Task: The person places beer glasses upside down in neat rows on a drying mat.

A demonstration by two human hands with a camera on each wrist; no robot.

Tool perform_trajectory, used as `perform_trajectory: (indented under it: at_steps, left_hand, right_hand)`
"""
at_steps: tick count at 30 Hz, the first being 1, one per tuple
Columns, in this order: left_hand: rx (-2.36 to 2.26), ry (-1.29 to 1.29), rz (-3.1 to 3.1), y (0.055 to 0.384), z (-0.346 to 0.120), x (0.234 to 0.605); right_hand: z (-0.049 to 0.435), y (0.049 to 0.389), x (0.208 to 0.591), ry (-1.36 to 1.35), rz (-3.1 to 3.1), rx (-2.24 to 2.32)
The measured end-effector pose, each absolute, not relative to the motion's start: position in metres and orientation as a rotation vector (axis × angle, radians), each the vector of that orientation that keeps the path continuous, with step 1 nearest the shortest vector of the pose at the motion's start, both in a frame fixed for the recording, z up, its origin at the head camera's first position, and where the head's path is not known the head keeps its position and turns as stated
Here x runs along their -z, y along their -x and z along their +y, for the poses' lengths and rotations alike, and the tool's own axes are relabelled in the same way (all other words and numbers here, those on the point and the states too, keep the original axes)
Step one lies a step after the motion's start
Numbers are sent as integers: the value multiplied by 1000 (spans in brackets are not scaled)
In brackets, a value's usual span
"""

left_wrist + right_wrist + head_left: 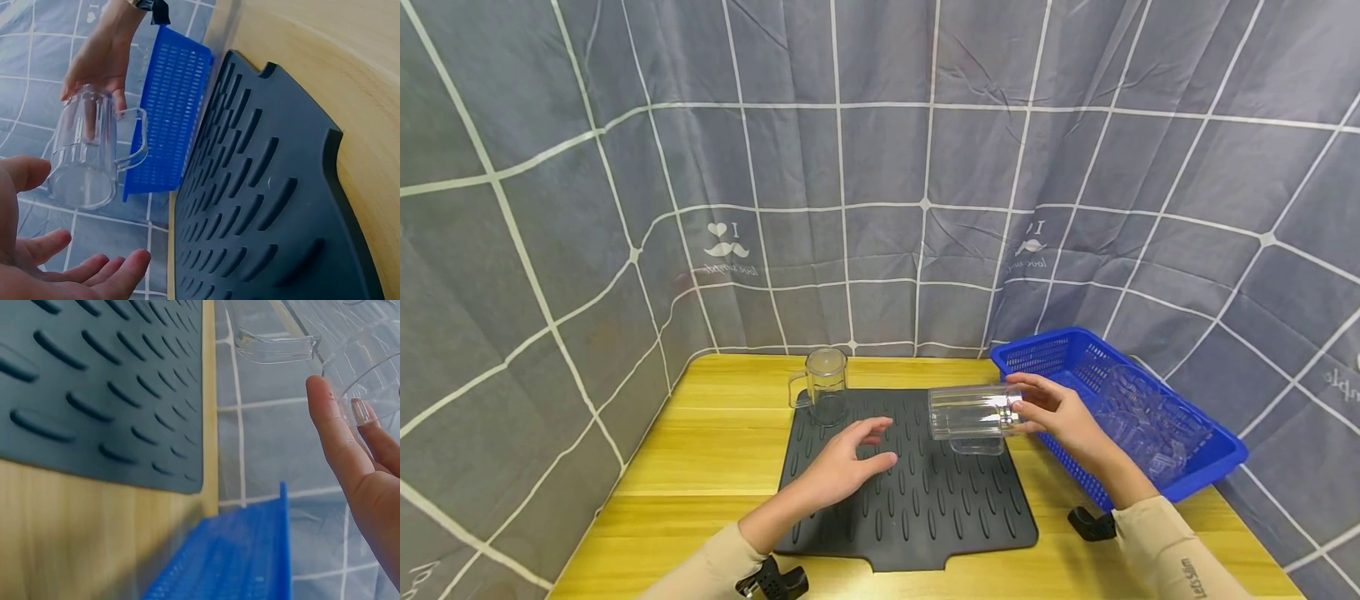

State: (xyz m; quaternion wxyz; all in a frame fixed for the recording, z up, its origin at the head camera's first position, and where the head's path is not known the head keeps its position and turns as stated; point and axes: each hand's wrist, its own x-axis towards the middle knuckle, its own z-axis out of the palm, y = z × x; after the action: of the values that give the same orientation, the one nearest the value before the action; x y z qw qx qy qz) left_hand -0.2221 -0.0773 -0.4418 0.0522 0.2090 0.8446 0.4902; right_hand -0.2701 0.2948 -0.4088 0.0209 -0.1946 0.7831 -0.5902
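Clear mug (pixel 964 412) is held sideways by right hand (pixel 1063 418).

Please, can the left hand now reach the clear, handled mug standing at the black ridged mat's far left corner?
Probably yes: the left hand is empty, and nothing seems to lie between it and the standing clear mug.

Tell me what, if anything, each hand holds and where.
The right hand holds a clear mug by the end of its body toward the blue basket, not the handle. The left hand holds nothing.
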Motion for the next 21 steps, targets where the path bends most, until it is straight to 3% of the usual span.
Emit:
perform_trajectory:
  at_steps: [21]
  left_hand:
    - [-1600, -583, 2485, 227, -60, 442]
  right_hand:
    - [259, 263, 428, 691, 2199, 1958]
